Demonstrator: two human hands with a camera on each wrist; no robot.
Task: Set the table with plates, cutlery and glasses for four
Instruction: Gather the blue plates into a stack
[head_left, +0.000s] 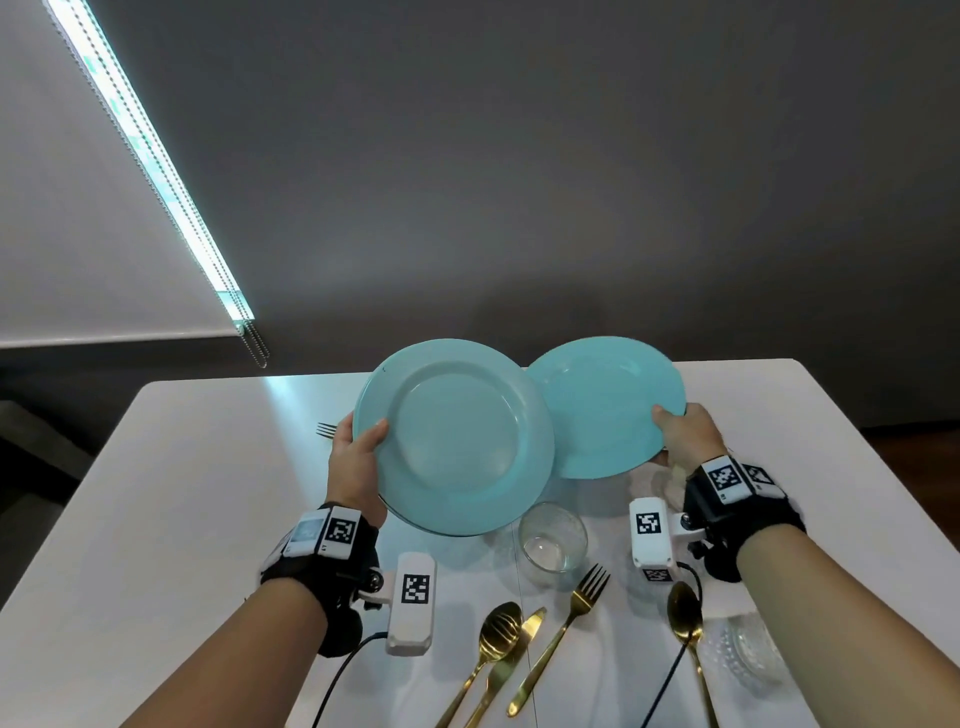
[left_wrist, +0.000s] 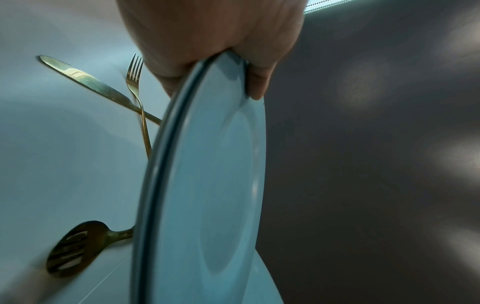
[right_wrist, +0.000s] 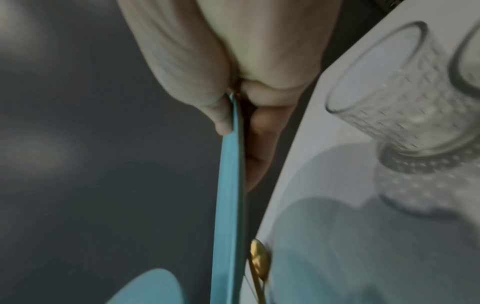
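Observation:
Both hands hold turquoise plates lifted above the white table (head_left: 208, 493), tilted with their faces towards me. My left hand (head_left: 358, 457) grips the left rim of the nearer plate (head_left: 457, 436), thumb on its face. In the left wrist view this plate (left_wrist: 215, 185) shows a doubled rim under my left hand (left_wrist: 207, 41), so it may be two stacked. My right hand (head_left: 680, 431) pinches the right rim of the other plate (head_left: 602, 405), which sits partly behind the first. The right wrist view shows that plate (right_wrist: 230, 205) edge-on in my right hand (right_wrist: 233, 92).
Below the plates stand a clear glass (head_left: 553, 538) and a patterned glass (head_left: 748, 649). Gold cutlery lies near me: a slotted spoon (head_left: 501, 631), a knife (head_left: 519, 644), a fork (head_left: 566, 639) and a spoon (head_left: 683, 613). Another fork (head_left: 327, 429) shows past my left hand.

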